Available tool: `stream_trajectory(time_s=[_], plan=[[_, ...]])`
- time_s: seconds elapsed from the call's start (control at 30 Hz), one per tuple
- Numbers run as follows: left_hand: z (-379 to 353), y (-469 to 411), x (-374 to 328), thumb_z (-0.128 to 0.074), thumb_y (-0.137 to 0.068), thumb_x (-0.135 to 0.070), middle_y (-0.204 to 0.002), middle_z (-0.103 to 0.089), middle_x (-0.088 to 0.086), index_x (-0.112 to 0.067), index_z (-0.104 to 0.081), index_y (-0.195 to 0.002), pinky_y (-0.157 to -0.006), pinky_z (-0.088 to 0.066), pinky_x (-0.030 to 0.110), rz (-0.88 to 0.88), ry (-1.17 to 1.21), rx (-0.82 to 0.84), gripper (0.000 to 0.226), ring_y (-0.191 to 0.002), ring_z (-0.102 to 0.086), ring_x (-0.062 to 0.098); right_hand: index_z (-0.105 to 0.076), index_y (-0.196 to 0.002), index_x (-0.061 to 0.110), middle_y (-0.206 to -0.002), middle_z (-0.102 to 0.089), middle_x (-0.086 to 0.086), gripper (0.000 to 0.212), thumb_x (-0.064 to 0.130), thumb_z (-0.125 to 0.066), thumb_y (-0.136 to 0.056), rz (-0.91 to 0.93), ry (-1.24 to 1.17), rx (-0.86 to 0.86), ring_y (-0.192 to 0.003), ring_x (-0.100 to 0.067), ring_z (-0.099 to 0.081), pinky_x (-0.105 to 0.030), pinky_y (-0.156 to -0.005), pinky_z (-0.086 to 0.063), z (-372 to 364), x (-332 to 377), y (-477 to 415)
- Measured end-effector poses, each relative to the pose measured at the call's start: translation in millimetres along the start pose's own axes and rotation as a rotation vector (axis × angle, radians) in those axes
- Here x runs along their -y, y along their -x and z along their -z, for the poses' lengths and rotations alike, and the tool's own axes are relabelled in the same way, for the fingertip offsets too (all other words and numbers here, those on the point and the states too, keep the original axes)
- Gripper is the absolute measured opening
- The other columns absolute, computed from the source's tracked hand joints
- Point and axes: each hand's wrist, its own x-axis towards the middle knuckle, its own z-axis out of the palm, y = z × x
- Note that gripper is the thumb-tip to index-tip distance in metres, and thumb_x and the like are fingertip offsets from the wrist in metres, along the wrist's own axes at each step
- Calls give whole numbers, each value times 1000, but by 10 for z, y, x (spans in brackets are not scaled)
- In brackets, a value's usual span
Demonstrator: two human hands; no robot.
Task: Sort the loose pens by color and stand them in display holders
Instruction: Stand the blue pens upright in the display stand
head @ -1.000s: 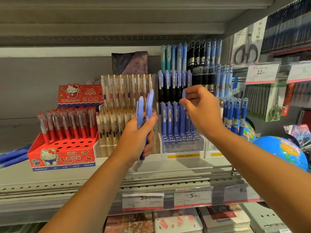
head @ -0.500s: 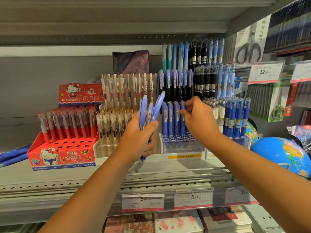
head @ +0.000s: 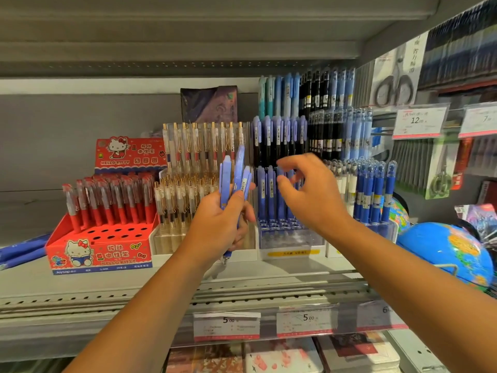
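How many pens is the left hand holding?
3, fanned up from the left hand: a short pen on the left, the tallest pen in the middle, a third pen on the right. The hand may hide more.

Grey metal shop shelf point(head: 80, 286), grey back panel point(head: 80, 130), upper shelf point(head: 188, 22) overhead.

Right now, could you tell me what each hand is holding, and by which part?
The left hand grips blue pens around their lower barrels; the right hand holds nothing.

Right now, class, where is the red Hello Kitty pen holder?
In the head view, the red Hello Kitty pen holder stands at the left of the shelf, beside the gold-clipped pens.
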Motion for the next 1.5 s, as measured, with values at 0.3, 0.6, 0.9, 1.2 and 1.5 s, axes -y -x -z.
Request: stream_trajectory(time_s=[0.3, 0.6, 0.9, 1.2, 1.5], plan=[[16, 32, -6, -37, -107, -24, -51, -50, 15, -4, -61, -86, -42, -38, 27, 24, -155, 79, 38, -40, -40, 18, -71, -98, 14, -97, -72, -8, 10, 17, -71, -89, -218, -598, 245, -80, -14, -66, -23, -61, -53, -87, 273, -1], [-9, 6, -1, -44, -104, -14, -91, -74, 12, -10, -62, -114, -65, -62, 44, 69, 11, 31, 20, -76, -72, 29, -67, -90, 10, -91, -72, -20, 6, 4, -65, -91, -328, -769, 138, -71, -17, -71, -27, -63, -57, 41, 194, -17], [15, -10, -13, -48, -102, -9, -81, -71, 8, -8, -59, -110, -42, -55, 36, 61, 32, -31, 14, -58, -67, 25, -65, -101, 16, -97, -71, -10, 11, 8, -60, -96, -270, -626, -12, -78, -14, -71, -26, -59, -59, 370, 59, -208], [16, 3, -11, -45, -103, -13, -59, -58, 3, -10, -63, -98, -36, -23, 20, 26, 26, -38, 19, -39, -28, 12, -61, -116, 20, -96, -64, 6, 22, 9, -55, -98, -91, -138, -111, -88, -12, -65, -40, -76, -60, 371, -123, -229], [16, 22, -29, -42, -105, -18, -68, -65, 5, -11, -61, -104, -38, -43, 26, 43, -5, -7, 21, -41, -49, 18, -61, -123, 12, -101, -62, 2, 27, 5, -51, -99, -83, 72, 19, -84, -13, -58, -38, -84, -56, 227, -168, -168]])
